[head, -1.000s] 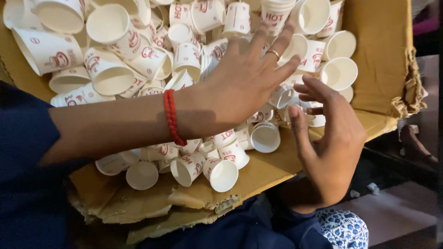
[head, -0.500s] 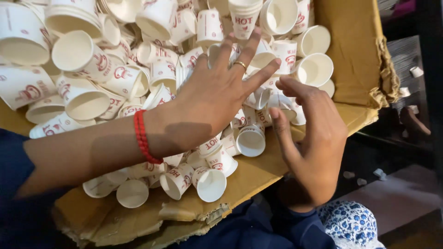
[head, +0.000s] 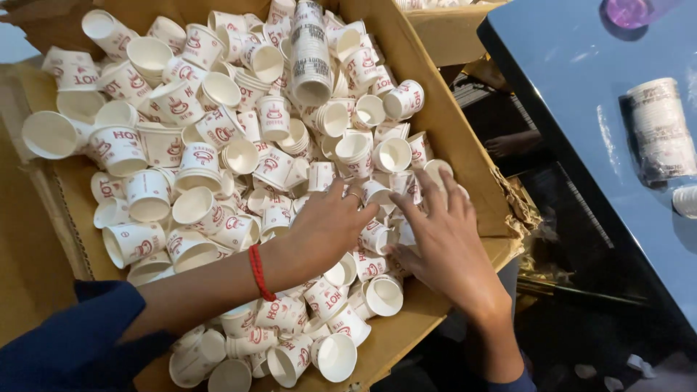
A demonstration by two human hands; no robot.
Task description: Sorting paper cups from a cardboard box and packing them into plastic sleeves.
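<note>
A big open cardboard box (head: 465, 160) holds a heap of loose white paper cups (head: 196, 167) with red print. My left hand (head: 327, 229), with a red band on the wrist and a ring on one finger, lies palm down on the cups in the middle of the box. My right hand (head: 439, 232) rests beside it, fingers spread over cups close to the box's right wall. Neither hand visibly grips a cup; what lies under the palms is hidden. A tall nested stack of cups (head: 311, 51) lies among the loose ones at the back.
A dark blue table (head: 602, 94) stands to the right, with a wrapped stack of cups (head: 659, 131) and a purple object (head: 628, 11) on it. A second cardboard box (head: 443, 18) sits behind. Another person's hand (head: 512, 144) shows below the table edge.
The view has tilted up and right, bringing in the table. Both my hands have flattened onto the cups and sit closer together, lower in the box.
</note>
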